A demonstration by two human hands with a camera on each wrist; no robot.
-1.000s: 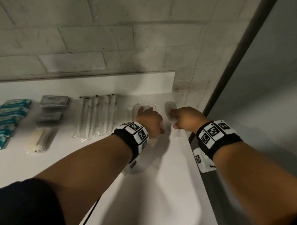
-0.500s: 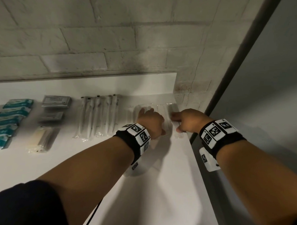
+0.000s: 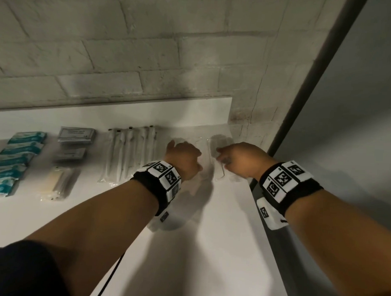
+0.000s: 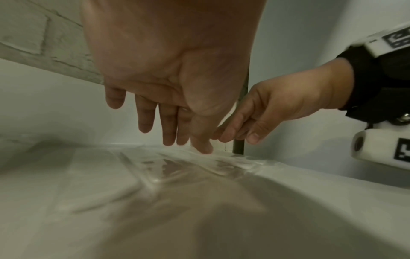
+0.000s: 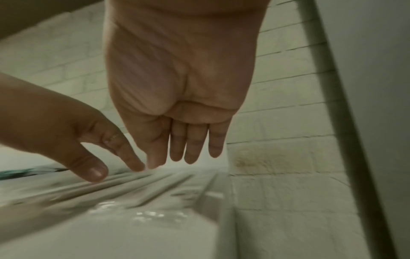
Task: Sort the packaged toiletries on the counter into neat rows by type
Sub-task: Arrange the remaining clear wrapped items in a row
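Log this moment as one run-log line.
step: aligning clear packets at counter's right end | left hand: open, fingertips on packets | right hand: open, fingertips at packets | other rows: laid out

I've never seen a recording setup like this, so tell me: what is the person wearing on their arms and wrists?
Each wrist carries a black band topped with white square blocks printed with black-and-white coded markers. A small white camera housing, also bearing a marker, hangs under each wrist. The forearms are bare; a dark sleeve covers the left upper arm. A thin black cable trails beneath the left arm.
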